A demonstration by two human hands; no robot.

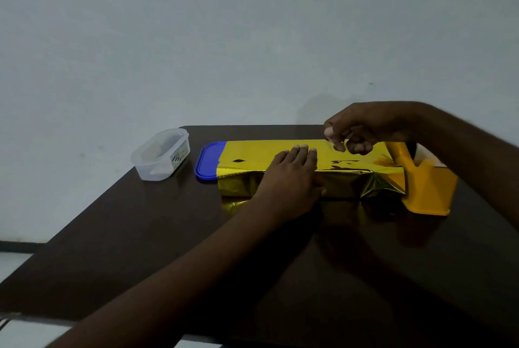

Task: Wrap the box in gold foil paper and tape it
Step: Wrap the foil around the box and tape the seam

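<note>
the box, already covered in gold foil paper, lies at the centre right of the frame on the dark table. the left hand is spread flat on the foil's top and front, apparently to keep the overlap from springing open. the right hand is held just above the top seam with fingers pinched together; whether a strip of tape is held cannot be told. a yellow dispenser stands at the box's right end.
</note>
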